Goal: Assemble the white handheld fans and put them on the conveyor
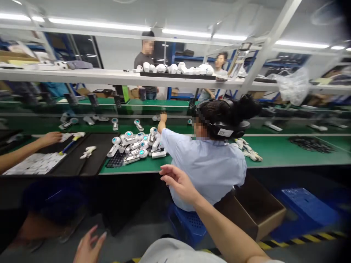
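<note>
My right hand (179, 184) is held out in mid-air, fingers loosely curved and apart, with nothing in it. It is close to the back of a seated co-worker in a light blue shirt (203, 168); whether it touches the shirt, I cannot tell. Low at the bottom left, my left hand (90, 245) is slightly blurred, its fingers spread and holding nothing. Beyond my hands, a pile of white handheld devices with round blue-green heads (134, 144) lies on the green workbench (148, 166). The co-worker's hand (163, 117) reaches over the bench past that pile.
A blue stool (189, 223) is under the co-worker, beside an open cardboard box (256, 215). At left, another person's arm (30, 149) extends over dark trays (90, 166). Above the bench runs a white shelf (109, 76). Two people stand beyond it.
</note>
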### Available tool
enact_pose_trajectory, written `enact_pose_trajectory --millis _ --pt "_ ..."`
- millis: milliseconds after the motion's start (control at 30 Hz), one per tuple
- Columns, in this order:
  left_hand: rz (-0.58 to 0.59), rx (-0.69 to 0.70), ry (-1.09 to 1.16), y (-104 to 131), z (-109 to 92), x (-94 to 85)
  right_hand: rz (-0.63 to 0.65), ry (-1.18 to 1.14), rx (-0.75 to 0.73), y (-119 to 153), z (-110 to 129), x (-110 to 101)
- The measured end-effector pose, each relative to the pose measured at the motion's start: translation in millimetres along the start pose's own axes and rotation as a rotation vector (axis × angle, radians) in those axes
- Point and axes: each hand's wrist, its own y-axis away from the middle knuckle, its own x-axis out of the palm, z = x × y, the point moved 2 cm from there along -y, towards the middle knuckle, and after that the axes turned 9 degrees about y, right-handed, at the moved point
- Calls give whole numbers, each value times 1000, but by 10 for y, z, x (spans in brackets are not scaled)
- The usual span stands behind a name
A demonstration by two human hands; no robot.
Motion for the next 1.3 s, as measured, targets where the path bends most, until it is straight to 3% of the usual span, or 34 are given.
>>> enact_pose_trajectory --millis 100,233,333,467,633,767,967,1133,1300 --pt "70 235 -21 -780 -728 142 -114 -5 12 -364 -132 -34" --pt "147 455 -35 -1409 -1483 508 -192 20 10 -800 -465 -172" --pt "222 526 -61 -1809 -1858 728 -252 40 26 -1139 -674 -285" --pt "277 624 -150 -2327 -2307 828 -335 73 46 -1531 -787 -406" --pt "385 765 -282 -2941 -2791 1041 -502 150 97 -1730 -804 -548" --pt "504 908 -294 -3291 -3091 1369 -650 206 183 -1712 -755 -549" --pt "646 1084 -330 -3463 -3354 1631 -743 305 267 -1762 -518 -295" --pt "816 1090 -299 -3555 -3303 1739 -904 358 253 -1930 -379 -186" --pt "971 1103 -307 -3623 -3170 1834 -1158 398 361 -2029 -610 -463"
